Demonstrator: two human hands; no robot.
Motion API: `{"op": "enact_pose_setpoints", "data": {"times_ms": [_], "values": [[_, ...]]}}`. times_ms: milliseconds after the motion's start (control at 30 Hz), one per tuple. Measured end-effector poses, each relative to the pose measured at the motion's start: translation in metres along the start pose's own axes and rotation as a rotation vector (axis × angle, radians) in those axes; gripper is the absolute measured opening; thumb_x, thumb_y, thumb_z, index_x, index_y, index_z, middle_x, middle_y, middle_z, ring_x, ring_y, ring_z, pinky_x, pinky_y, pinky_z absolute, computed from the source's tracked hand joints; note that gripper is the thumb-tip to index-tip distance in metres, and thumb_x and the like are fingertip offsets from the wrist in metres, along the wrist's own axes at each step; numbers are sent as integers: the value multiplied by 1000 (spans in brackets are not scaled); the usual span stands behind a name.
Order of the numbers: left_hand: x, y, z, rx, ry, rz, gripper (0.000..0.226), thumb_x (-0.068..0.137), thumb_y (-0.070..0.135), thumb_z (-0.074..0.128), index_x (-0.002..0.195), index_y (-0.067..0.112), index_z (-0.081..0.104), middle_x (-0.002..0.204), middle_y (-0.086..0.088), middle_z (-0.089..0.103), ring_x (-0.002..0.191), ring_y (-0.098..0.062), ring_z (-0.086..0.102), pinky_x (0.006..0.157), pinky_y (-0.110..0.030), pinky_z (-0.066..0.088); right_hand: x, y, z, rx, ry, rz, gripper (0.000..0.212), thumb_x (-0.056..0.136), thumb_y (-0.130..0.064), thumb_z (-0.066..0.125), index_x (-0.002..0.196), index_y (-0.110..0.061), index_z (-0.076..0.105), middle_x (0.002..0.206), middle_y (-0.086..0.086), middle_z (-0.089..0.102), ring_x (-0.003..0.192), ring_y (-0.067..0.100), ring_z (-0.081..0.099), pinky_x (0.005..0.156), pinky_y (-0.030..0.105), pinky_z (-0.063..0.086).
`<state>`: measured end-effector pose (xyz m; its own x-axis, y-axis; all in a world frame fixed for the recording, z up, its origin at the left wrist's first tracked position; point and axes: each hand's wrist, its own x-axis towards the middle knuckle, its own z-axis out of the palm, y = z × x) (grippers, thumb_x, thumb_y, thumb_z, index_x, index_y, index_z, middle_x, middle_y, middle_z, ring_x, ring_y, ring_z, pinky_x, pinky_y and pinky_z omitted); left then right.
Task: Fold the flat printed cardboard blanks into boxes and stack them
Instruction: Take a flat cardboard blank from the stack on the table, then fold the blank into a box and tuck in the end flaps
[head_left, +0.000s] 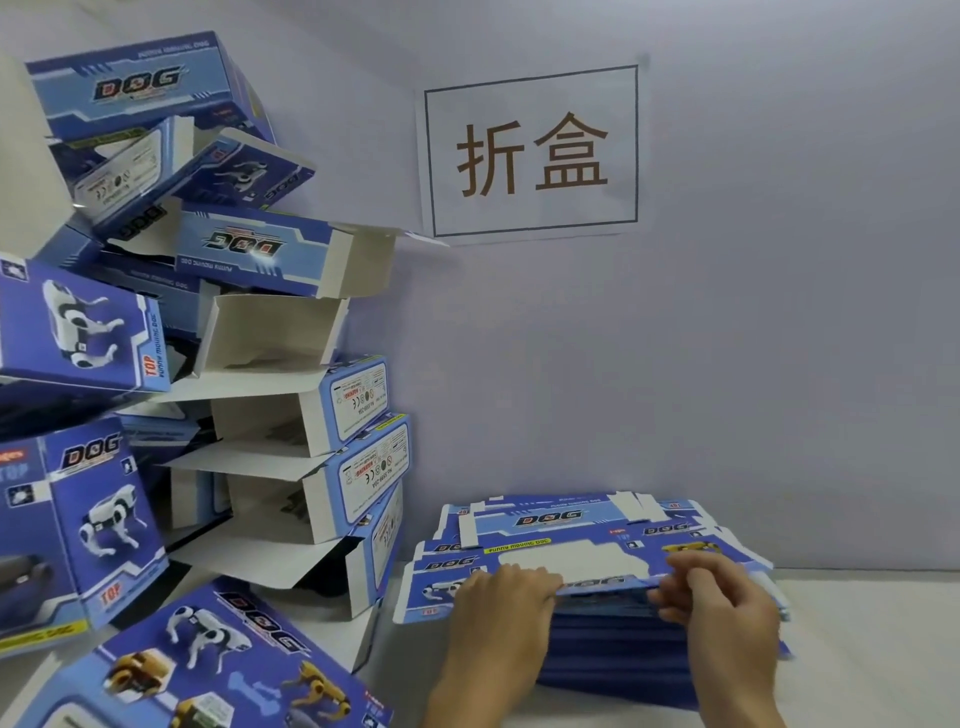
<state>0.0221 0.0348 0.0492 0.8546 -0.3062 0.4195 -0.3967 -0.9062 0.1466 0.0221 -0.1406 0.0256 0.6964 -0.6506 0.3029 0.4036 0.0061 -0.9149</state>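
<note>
Down at the lower right of the frame sits a stack of flat printed blanks (613, 623), blue with "DOG" lettering, lying on the white tabletop (857, 649) right against the pale wall (727, 338); both hands are on its near edge. Left hand (506, 597) lies over the left part of that edge with the fingers curled down on the top blank (571, 556), so it's gripping that sheet; right hand (711, 590) is at the right part of the same edge, fingers bent and pinching the top blank's rim, lifting it a touch off the rest; pretty blurry there so I can't say how many sheets are caught.

Left half of the frame is a messy heap of folded boxes (234, 338), same blue robot-dog print, piled from the tabletop almost to the top edge; several lie with open ends and loose white flaps facing the middle; a few lean at odd angles. One big box (208, 660) lies tilted at the bottom left, nearest the camera.

Upper middle on the wall hangs a white paper sign (532, 150) with a dark frame and two brown characters.
</note>
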Motion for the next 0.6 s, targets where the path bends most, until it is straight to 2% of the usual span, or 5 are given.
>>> {"op": "enact_pose_setpoints", "data": {"times_ms": [167,300,367,467,600], "values": [[-4,2,-8,-65,350,-93,24,102,26,53,119,28,69,90,5,74,74,-13,66,64,-28,53,-4,-5,-1,73,116,-113,40,94,3,46,70,-16,71,53,2,63,52,24,60,42,19,50],[-7,7,-15,-83,530,-5,23,66,11,91,83,19,78,58,8,69,41,-8,59,35,-21,46,-12,-21,14,157,-420,146,26,102,-24,48,102,-17,73,86,8,77,79,29,75,72,40,57],[-5,17,-19,-89,536,66,20,72,17,88,89,22,78,68,10,72,51,-6,64,43,-20,51,-21,-29,25,229,-602,230,39,99,-42,45,98,-21,77,96,7,77,89,26,74,73,41,57],[0,31,-19,-189,414,80,30,100,33,55,129,28,61,113,12,70,98,-9,65,83,-27,54,-26,-36,36,297,-503,216,39,100,-39,47,89,-13,75,86,12,75,74,23,73,56,31,56],[3,35,-26,-353,149,183,20,102,34,50,118,27,59,109,11,61,100,-11,54,91,-36,51,-10,-38,27,154,-327,118,35,107,-24,40,87,-7,63,74,10,70,68,22,67,61,38,55]]}}
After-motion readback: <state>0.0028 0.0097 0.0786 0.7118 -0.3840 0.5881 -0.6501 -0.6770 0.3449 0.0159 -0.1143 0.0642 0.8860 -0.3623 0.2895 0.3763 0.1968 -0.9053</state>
